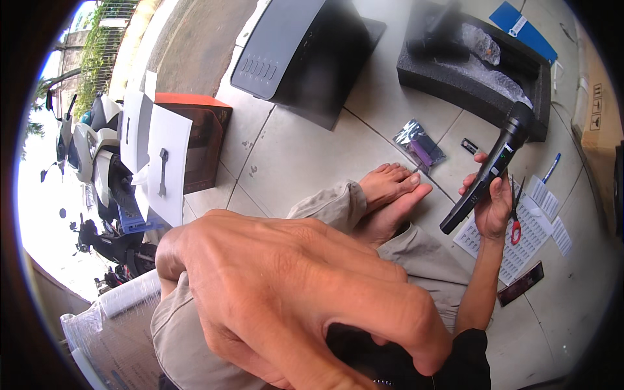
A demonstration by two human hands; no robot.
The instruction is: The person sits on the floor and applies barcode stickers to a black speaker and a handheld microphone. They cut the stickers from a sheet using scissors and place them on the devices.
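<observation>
In my right hand (492, 203) I hold a black wireless handheld microphone (494, 168), tilted with its head toward the upper right. A small green light shows on its body. Very close to the camera, my left hand (286, 286) fills the lower middle, back of the hand up. Its fingers are bent and apart, nothing shows between them, and some fingertips are hidden. A black battery (469, 145) lies on the tiles just beyond the microphone. Left of it is a shiny silver packet (419, 144) with purple cells. Red-handled scissors (515, 231) lie beside my right hand on printed sheets (504, 250).
A foam-lined black case (448, 91) with bubble wrap stands far right, near a blue folder (520, 29) and cardboard carton (601, 130). A black buttoned device (299, 58) stands far center. An orange-black box (201, 143) stands left. A phone (520, 284) and pen (552, 167) lie right.
</observation>
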